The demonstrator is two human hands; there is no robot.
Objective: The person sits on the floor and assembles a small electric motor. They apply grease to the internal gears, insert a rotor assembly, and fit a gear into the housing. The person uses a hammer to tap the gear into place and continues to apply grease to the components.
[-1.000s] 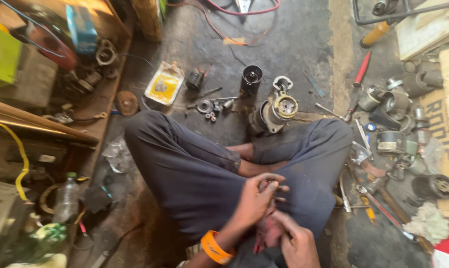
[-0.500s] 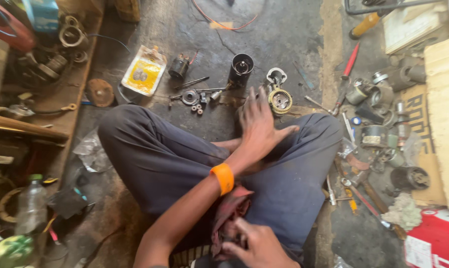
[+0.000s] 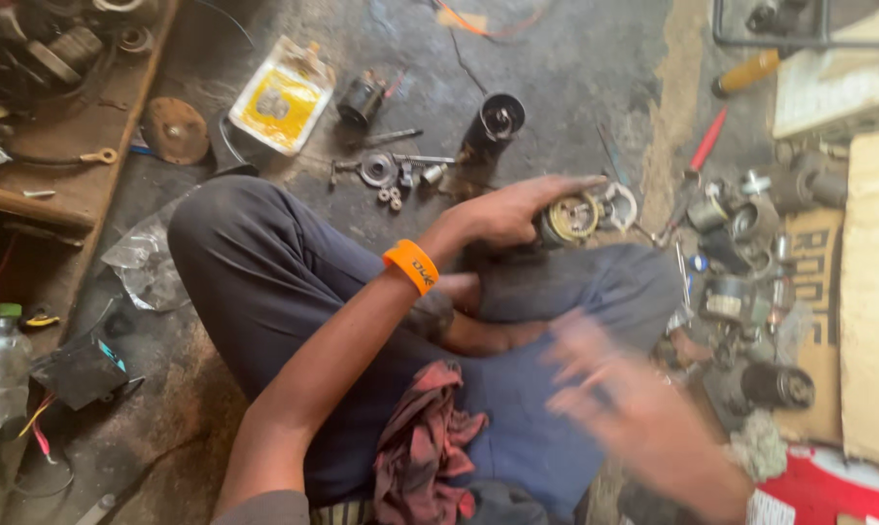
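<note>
Left hand (image 3: 517,209) grips the round motor housing (image 3: 570,219), brass parts inside; right hand (image 3: 634,408) blurred, grip indeterminate.

Two hands were in view: the left hand (image 3: 517,209) and the blurred right hand (image 3: 634,408). One orange wristband (image 3: 411,266), one red rag (image 3: 425,442), one black cylinder (image 3: 493,123), one yellow packet (image 3: 282,97) and one red-handled screwdriver (image 3: 704,156) were counted.

Soft, even daylight fills the scene, brightest at the upper right over the pale cardboard (image 3: 872,292). Shadows are faint. The right hand (image 3: 643,413) is smeared by motion blur; the left hand (image 3: 517,209) is fairly sharp. Edges look slightly soft.
</note>
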